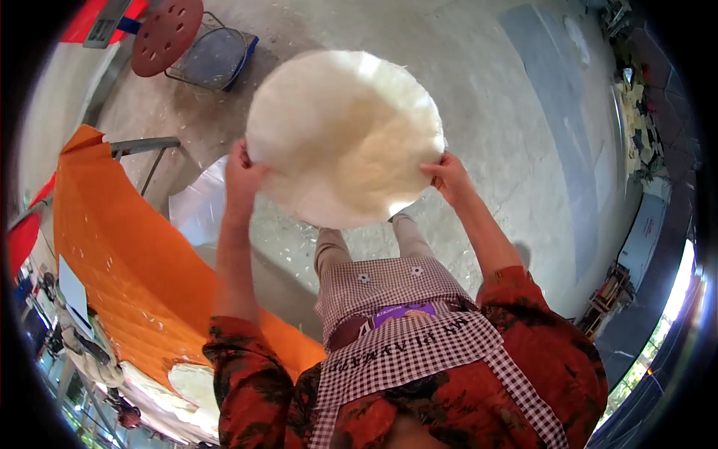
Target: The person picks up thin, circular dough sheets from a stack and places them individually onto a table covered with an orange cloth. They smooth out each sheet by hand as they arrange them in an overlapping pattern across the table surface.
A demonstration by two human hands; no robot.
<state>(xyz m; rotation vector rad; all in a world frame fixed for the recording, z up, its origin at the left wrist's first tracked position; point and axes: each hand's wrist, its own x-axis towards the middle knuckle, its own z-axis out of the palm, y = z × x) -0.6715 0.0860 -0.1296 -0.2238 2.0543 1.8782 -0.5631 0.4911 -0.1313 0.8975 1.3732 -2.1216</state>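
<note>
A large, round, cream-white sheet (pixel 344 142) is held out in front of me, above the concrete floor. It looks thin and slightly uneven, with light showing through in places and blur along its far rim. My left hand (pixel 247 170) pinches its left edge, thumb on the near face. At the right edge, my right hand (pixel 447 176) grips it the same way, with the fingers partly hidden behind the sheet. Both arms reach forward over my checked apron (pixel 404 348).
To my left, an orange cloth (pixel 142 254) drapes a long surface, with pale round pieces (pixel 196 385) at its near end. A see-through plastic sheet (pixel 200 203) hangs beside it. A red disc with holes (pixel 166 36) stands far left. Boxes (pixel 645 228) line the right wall.
</note>
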